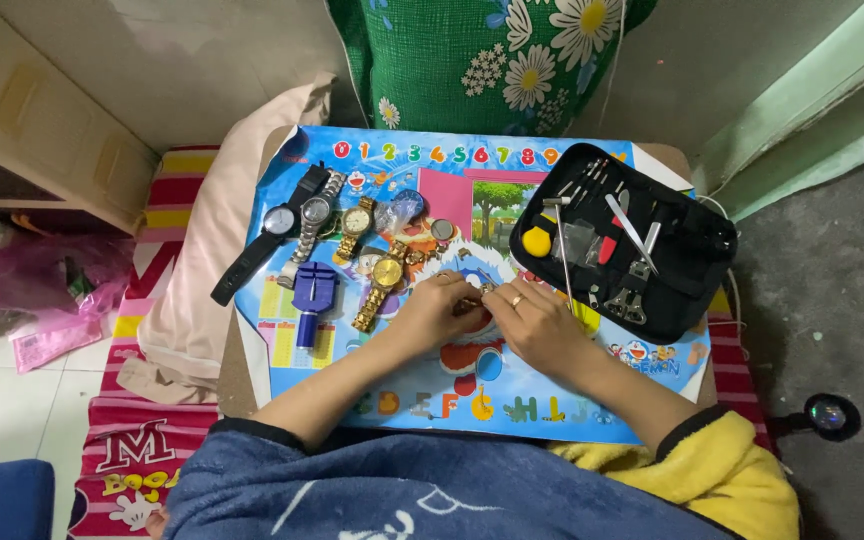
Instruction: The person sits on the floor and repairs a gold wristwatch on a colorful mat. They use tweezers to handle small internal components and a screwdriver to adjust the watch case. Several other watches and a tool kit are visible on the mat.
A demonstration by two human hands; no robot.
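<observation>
Watches point(337, 225) lie in a row at the mat's point(372, 385) left edge, beside a blue tool point(311, 293). Mid-mat, left hand point(434, 308) and right hand point(532, 318) pinch a small metal watch part point(476, 300). Open black tool case point(624, 240), holding tools, sits at the right corner. Green floral cushion point(492, 60) behind.

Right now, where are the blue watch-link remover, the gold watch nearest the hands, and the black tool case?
blue watch-link remover point(311, 292): head view, on its blue body.
gold watch point(387, 272): head view, on its round dial.
black tool case point(697, 262): head view, on the bare right flap.
</observation>
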